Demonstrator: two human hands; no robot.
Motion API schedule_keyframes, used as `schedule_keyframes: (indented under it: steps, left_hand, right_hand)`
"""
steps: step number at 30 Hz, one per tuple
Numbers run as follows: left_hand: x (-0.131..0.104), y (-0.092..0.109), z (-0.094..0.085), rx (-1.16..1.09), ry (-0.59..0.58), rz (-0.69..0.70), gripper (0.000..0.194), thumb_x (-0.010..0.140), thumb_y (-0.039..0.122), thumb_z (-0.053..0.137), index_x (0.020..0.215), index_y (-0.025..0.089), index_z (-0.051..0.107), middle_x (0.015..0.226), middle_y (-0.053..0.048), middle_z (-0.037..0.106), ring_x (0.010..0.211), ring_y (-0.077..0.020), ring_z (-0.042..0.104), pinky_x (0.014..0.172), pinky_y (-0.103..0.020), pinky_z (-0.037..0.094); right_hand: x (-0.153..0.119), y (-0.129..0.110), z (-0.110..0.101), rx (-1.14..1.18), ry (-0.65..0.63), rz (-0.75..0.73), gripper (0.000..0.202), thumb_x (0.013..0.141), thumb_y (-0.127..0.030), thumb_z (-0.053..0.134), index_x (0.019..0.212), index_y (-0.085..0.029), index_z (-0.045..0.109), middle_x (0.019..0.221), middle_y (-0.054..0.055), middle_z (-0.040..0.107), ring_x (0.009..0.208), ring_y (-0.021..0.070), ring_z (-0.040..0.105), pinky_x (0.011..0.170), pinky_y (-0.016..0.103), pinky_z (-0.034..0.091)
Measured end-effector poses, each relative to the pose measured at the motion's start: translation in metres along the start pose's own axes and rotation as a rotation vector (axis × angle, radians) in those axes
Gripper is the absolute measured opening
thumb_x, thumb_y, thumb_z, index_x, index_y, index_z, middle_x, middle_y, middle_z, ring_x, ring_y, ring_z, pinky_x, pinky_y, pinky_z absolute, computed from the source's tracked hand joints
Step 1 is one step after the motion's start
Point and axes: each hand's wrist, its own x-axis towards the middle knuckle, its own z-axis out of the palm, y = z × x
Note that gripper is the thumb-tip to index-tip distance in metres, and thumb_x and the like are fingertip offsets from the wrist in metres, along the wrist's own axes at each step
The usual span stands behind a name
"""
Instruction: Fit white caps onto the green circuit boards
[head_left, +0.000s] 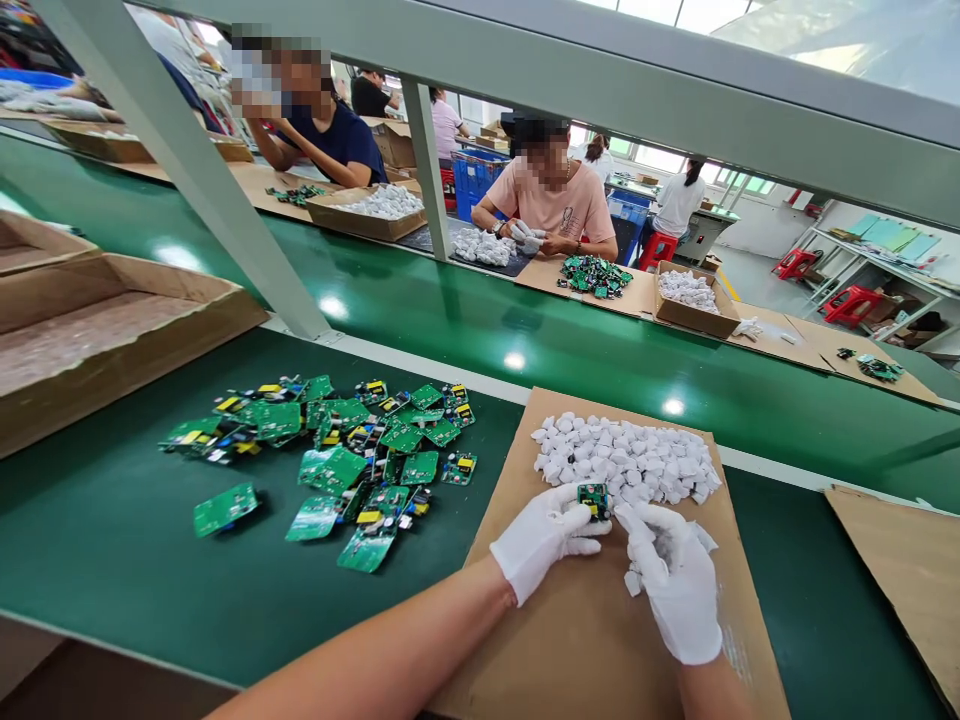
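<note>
Circuit board (592,503): green, yellow part on its face, held over the cardboard sheet (562,640) at the near edge of the white lumps (622,455). Clock centred on this board, 12 pointing away from the wearer. Left hand (551,540), white glove, reaches in from 8 o'clock and grips the board between thumb and fingers. Right hand (679,575), also gloved, at 4 o'clock, fingers curled, tips just beside the board; cannot tell whether they grasp anything. A few loose lumps lie below its fingertips. Main heap of lumps spreads from 11 to 2 o'clock on the sheet. Heap of boards (337,465), jumbled, at 9 to 10 o'clock on the dark green table (135,565); one single board (225,510) apart at 9. Open cardboard box (135,370) farther out at 10. Second sheet (900,580) at 3 to 4. Beyond, at 12, a glossy green strip (487,330); across it, a co-worker in a pink shirt (577,205), with another board pile (596,275) in front and a shallow box (697,317) of white lumps at 1.
</note>
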Motion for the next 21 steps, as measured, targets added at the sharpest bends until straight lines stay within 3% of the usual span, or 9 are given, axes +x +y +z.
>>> schedule_keyframes:
  steps: [3, 7, 13, 16, 21]
  left_hand:
    - [-0.001, 0.0, 0.003, 0.111, 0.004, 0.036, 0.042, 0.068, 0.034, 0.068, 0.103, 0.015, 0.057, 0.106, -0.012, 0.061, 0.093, -0.0217, 0.06, 0.071, -0.028, 0.047]
    - [-0.002, -0.005, 0.004, 0.221, -0.035, 0.135, 0.045, 0.069, 0.032, 0.065, 0.11, 0.015, 0.055, 0.104, -0.011, 0.062, 0.087, -0.0189, 0.06, 0.07, -0.028, 0.047]
    - [-0.006, -0.014, 0.004, 0.497, 0.119, 0.302, 0.042, 0.072, 0.019, 0.057, 0.114, 0.017, 0.055, 0.097, -0.006, 0.064, 0.083, -0.0163, 0.057, 0.077, -0.03, 0.046]
    - [-0.009, -0.014, 0.007, 0.55, 0.132, 0.321, 0.041, 0.072, 0.02, 0.057, 0.113, 0.018, 0.057, 0.094, -0.005, 0.064, 0.082, -0.0162, 0.057, 0.078, -0.03, 0.045]
    - [-0.006, -0.009, 0.009, 0.271, 0.002, 0.219, 0.046, 0.072, 0.031, 0.062, 0.114, 0.015, 0.054, 0.085, -0.005, 0.062, 0.069, -0.0124, 0.056, 0.065, -0.026, 0.047]
  right_hand:
    - [-0.001, 0.005, 0.002, -0.083, -0.051, -0.083, 0.021, 0.081, -0.031, 0.056, 0.093, -0.016, 0.064, 0.06, 0.001, 0.061, 0.043, 0.009, 0.05, 0.037, 0.02, 0.044]
    - [0.002, 0.006, 0.004, -0.163, -0.033, -0.324, 0.012, 0.081, -0.021, 0.055, 0.091, -0.019, 0.061, 0.072, 0.003, 0.066, 0.057, 0.0118, 0.058, 0.051, 0.023, 0.049]
    - [0.005, 0.003, 0.005, -0.357, 0.031, -0.524, 0.014, 0.079, -0.015, 0.055, 0.091, -0.02, 0.062, 0.074, 0.002, 0.067, 0.061, 0.0121, 0.061, 0.058, 0.023, 0.049]
    - [0.005, 0.002, 0.007, -0.402, 0.027, -0.569, 0.017, 0.079, -0.014, 0.053, 0.09, -0.021, 0.064, 0.074, 0.002, 0.067, 0.063, 0.0124, 0.062, 0.06, 0.023, 0.048]
    - [0.006, -0.001, 0.009, -0.438, 0.0, -0.452, 0.02, 0.081, -0.02, 0.052, 0.091, -0.025, 0.069, 0.09, 0.006, 0.062, 0.074, 0.0152, 0.063, 0.061, 0.024, 0.05]
